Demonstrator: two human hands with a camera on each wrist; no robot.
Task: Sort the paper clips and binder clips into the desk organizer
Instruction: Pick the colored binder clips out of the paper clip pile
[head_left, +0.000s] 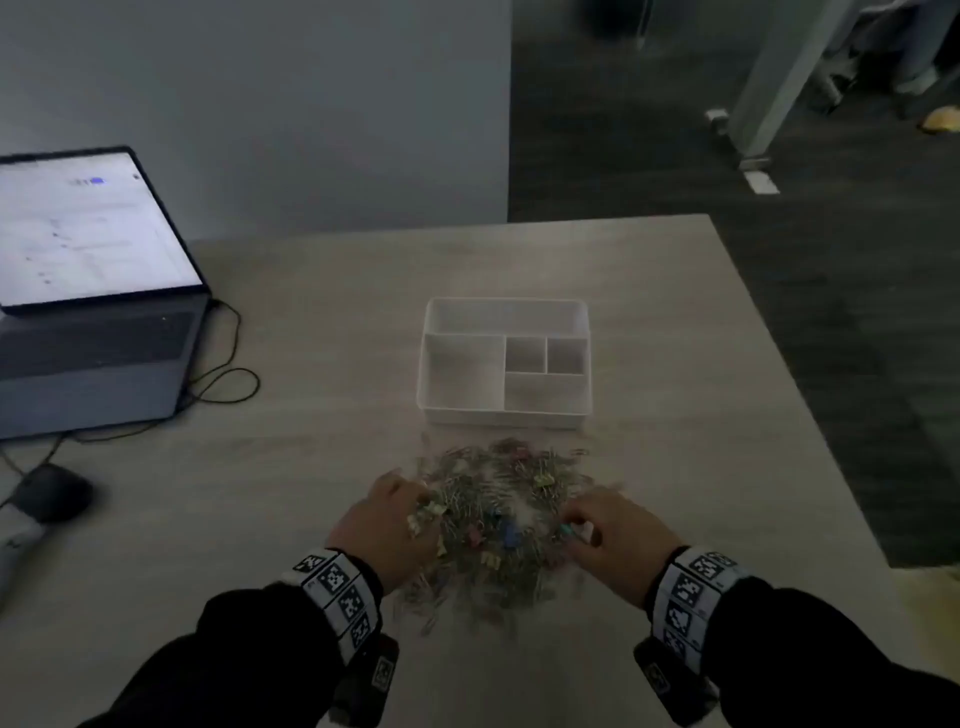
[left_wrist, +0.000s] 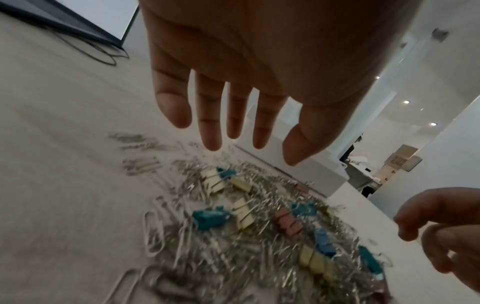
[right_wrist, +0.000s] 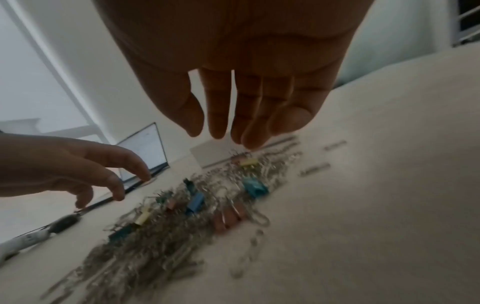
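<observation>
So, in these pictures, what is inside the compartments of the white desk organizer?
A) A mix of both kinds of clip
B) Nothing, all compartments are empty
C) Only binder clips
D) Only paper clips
B: in the head view every compartment of the white desk organizer shows a bare white floor, while the paper clips and coloured binder clips lie in one mixed pile on the table in front of it.
</observation>
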